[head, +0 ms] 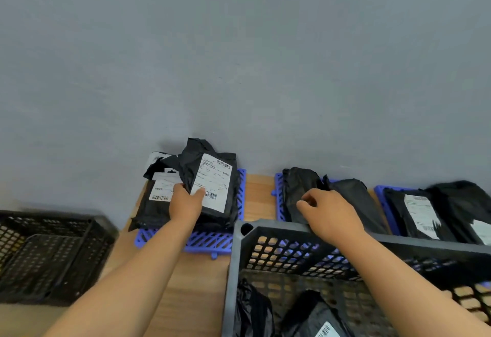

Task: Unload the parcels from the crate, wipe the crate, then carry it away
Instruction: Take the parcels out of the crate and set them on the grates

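Gripping the labelled parcel [212,177] by its near edge, thumb on the label, the left hand [186,202] holds it face-up on the stack on the left blue mat [207,241], probably so the barcode stays readable. The right hand [332,214] reaches over the crate's far wall to a plain black parcel [297,179] on the middle mat [279,185]. Its fingers are curled, but I cannot tell whether they grip. The crate [236,270] sits near right on the counter [196,283], with parcels [252,310] left inside, so unloading looks unfinished.

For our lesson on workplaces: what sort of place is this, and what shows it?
Probably a parcel sorting area: labelled black parcels piled on blue pallets, beside a grey mesh crate holding more.
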